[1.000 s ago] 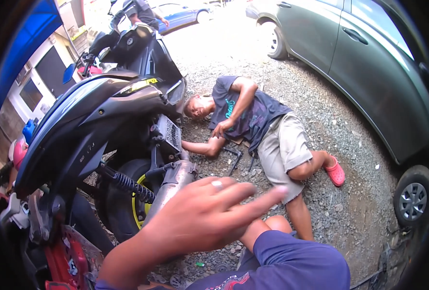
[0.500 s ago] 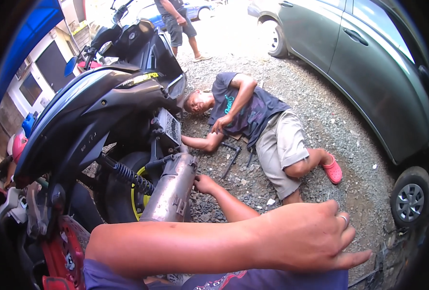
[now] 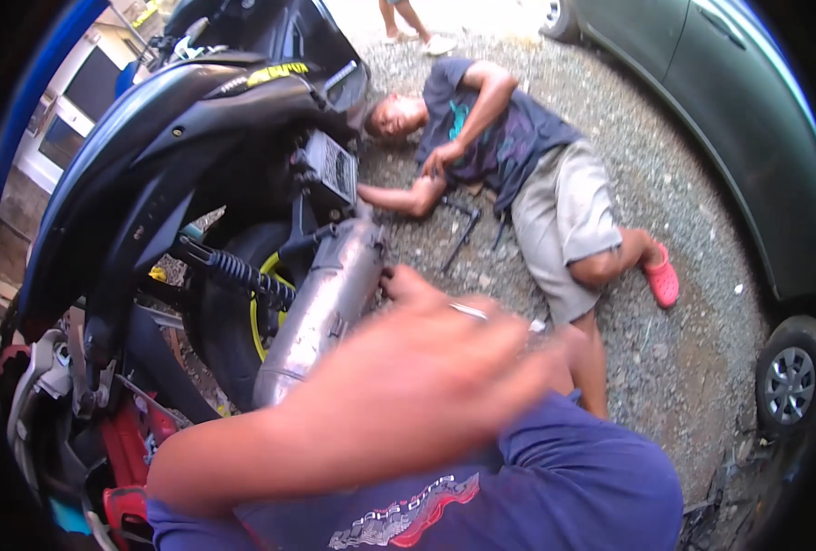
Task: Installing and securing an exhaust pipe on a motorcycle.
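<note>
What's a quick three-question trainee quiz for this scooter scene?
1. True or false: the person lying on the gravel wears a red shoe.
2. The silver exhaust belongs to: A a truck, B the scooter, C a bicycle.
3. Fill in: the blurred left hand wears a ___ on one finger.
Key: 1 true; 2 B; 3 ring.

The single head view looks steeply down from the wearer's head, close over a blurred hand (image 3: 408, 376). It faces a scooter (image 3: 196, 184) leftward and gravel ground (image 3: 683, 386) rightward.
</note>
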Tool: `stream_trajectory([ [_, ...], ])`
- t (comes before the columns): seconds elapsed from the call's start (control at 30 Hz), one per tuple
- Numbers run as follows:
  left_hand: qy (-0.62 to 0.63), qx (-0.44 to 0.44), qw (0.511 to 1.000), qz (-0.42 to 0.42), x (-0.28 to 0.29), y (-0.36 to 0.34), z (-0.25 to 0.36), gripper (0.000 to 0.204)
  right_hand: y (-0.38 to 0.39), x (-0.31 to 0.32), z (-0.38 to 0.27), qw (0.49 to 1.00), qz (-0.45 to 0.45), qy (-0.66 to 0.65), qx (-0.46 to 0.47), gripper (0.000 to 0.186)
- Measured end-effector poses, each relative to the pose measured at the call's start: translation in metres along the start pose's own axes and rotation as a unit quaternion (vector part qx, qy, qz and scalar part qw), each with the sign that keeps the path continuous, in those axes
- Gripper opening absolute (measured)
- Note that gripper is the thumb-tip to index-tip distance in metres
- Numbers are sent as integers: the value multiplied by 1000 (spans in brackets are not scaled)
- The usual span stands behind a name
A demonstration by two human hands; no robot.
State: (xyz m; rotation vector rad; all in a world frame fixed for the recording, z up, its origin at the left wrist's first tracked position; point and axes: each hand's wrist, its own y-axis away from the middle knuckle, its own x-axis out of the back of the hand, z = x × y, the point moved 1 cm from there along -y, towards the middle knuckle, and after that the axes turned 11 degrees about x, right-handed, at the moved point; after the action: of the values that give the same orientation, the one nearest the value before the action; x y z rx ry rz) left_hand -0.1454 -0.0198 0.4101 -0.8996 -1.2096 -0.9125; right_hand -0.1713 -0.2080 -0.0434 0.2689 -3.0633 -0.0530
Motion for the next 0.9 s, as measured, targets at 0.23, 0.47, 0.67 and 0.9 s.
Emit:
stream_trajectory([
  [0.23,12,439,897,59,-21,111,-71,89,-16,6,5,978,-86,185,41,38],
  [0.47,71,530,823,191,-56,142,-99,100,-5,4,-2,982,-90,165,26,41],
  [0.67,-8,500,862,79,-108,171,-113,80,-8,-6,-7,983,-94,155,26,41],
  [0.9,81,544,835,7,-95,136,-98,83,-6,4,-1,984,-101,145,-1,42],
])
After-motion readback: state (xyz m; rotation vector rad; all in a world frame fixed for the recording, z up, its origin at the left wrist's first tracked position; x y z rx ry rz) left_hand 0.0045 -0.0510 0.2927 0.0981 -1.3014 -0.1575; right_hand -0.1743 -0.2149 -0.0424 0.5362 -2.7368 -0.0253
